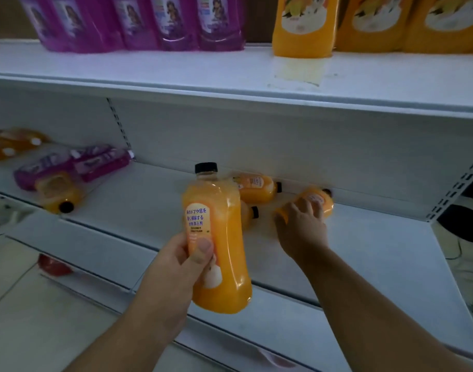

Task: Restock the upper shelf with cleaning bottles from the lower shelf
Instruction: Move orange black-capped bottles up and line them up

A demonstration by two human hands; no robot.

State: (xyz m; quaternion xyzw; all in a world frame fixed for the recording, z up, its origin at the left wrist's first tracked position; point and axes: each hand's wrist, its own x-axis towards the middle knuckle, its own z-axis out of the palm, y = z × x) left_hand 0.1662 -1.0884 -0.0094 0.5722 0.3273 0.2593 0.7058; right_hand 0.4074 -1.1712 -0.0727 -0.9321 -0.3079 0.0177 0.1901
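- Head view: the left hand (187, 260) grips a tall orange plastic bottle with a black screw cap (216, 237), thumb pressed across its white label, holding it upright in front of the white metal lower shelf (364, 251).
- The right hand (301, 226) reaches onto the lower shelf, fingers curled over a small orange bottle lying on its side (320, 198) near the back wall.
- Two more lying orange bottles (257, 187) rest between the held bottle and the back wall, one partly hidden behind it.
- At the far left of the lower shelf lie purple plastic bottles (77, 163), with another orange bottle (58, 193) tipped over in front of them.
- On the white upper shelf (176, 68) stand purple bottles (173, 22) at left and large orange bottles (305, 25) at right.
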